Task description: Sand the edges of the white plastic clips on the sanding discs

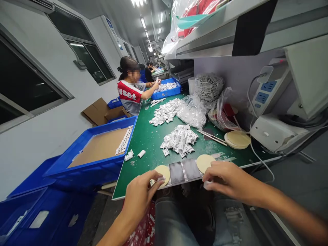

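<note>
White piece [161, 178] is pinched in the left grip [139, 191], over a cream disc [166, 172]; another white piece [207, 185] is pinched in the right grip [225, 177]. A white pile [180, 139] lies beyond both.

Dark windows [93, 58] line a white wall [38, 140] under ceiling lights [142, 23].

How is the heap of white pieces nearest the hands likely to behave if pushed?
The heap of white pieces would probably spread and slump, since the pieces lie loose and overlapping on the green tabletop. Each looks stiff, keeping a crisp shape under its neighbours. They seem more apt to slide than roll, being blocky rather than round.
</note>
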Tool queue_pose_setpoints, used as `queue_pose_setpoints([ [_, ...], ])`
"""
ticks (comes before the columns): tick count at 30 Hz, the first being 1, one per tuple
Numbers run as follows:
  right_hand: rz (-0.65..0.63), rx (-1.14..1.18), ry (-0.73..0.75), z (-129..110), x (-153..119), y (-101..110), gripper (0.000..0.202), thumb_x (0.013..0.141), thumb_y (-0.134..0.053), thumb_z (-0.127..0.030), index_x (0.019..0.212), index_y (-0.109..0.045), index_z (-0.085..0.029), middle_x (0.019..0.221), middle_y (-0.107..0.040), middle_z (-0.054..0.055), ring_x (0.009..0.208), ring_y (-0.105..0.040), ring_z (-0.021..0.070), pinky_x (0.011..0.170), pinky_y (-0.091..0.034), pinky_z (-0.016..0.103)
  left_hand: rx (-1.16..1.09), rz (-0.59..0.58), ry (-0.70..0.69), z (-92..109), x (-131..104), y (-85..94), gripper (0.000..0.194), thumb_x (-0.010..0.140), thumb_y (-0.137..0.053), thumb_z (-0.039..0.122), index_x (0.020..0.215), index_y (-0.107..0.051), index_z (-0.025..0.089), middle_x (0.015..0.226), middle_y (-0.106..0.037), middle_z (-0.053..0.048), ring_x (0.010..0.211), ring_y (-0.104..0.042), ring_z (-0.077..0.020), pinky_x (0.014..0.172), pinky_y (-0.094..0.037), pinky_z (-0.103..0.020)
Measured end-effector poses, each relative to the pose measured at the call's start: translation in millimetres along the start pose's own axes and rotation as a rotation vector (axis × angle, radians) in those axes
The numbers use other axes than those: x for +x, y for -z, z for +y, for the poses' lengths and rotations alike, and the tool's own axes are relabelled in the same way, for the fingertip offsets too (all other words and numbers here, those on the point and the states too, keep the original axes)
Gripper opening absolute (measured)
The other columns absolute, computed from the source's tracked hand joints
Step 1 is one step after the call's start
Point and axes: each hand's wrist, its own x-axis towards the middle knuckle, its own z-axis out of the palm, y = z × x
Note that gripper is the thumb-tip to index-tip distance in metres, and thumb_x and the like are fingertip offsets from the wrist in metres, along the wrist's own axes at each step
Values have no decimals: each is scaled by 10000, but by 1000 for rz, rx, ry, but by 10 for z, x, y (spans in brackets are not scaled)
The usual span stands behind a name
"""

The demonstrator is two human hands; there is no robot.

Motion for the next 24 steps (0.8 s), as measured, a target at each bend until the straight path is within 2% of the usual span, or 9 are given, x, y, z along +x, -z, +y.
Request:
queue_pose_setpoints([
  [2, 31, 28, -34, -31, -25, 17, 108, 882, -612, -259, 879, -721, -258, 831, -682, 49, 791, -596, 203, 695, -395, 297, -52, 30, 48, -18, 19, 56, 187, 909, -601, 404, 912, -743, 283, 925, -762, -28, 713, -623, -193, 647, -367, -274],
  [3, 47, 25, -50, -42, -17, 23, 106, 873, -615, -249, 860, -720, -243, 818, -679, 55, 781, -595, 205, 689, -399, 301, -97, 1, 66, -16, 59, 94, 189, 885, -627, 411, 879, -749, 267, 895, -760, -36, 703, -617, -193, 639, -362, -274],
  [4, 38, 40, -61, -51, 1, 28, 97, 859, -626, -240, 843, -721, -235, 805, -679, 53, 763, -597, 201, 678, -406, 297, -184, -83, 77, -6, 112, 129, 194, 849, -665, 422, 849, -752, 249, 854, -757, -40, 684, -611, -190, 622, -357, -270],
  [7, -151, 290, -83, -66, 106, 30, 50, 793, -715, -278, 827, -742, -255, 773, -699, -8, 704, -623, 157, 624, -438, 244, -546, -448, 89, 79, 297, 143, 328, 758, -726, 494, 898, -763, 199, 760, -745, -37, 592, -580, -156, 547, -342, -247],
  [9, -153, 418, -148, -68, 228, 14, 158, 826, -670, -340, 871, -743, -207, 759, -717, 14, 683, -642, 165, 607, -457, 249, -629, -528, 78, 189, 421, 45, 421, 740, -724, 522, 961, -768, 166, 729, -738, -40, 559, -567, -143, 519, -339, -239],
  [11, -130, 408, -165, -73, 381, -35, 232, 828, -655, -373, 909, -742, -174, 737, -726, 32, 653, -644, 175, 577, -452, 257, -578, -507, 59, 316, 534, -96, 396, 668, -784, 500, 870, -785, 159, 667, -718, -33, 547, -563, -145, 511, -333, -238],
  [15, -36, 255, -164, -78, 666, -220, 132, 772, -696, -316, 838, -739, -210, 817, -746, 29, 757, -655, 192, 673, -447, 275, -463, -363, 23, 459, 703, -237, 269, 626, -839, 425, 799, -791, 224, 734, -735, -23, 692, -628, -189, 568, -345, -244],
  [20, 97, 86, -203, -54, 771, -286, 156, 826, -649, -347, 891, -716, -222, 854, -735, 52, 823, -657, 229, 719, -438, 312, -336, -176, 47, 351, 791, -82, 152, 706, -802, 348, 823, -771, 255, 827, -756, -30, 807, -658, -231, 664, -378, -273],
  [24, 187, -23, -192, 31, 536, -130, 182, 892, -577, -380, 961, -685, -251, 932, -722, 58, 893, -646, 247, 784, -433, 346, -291, -5, 72, 138, 580, 4, 155, 849, -677, 380, 944, -745, 278, 954, -762, -23, 863, -658, -225, 715, -385, -280],
])
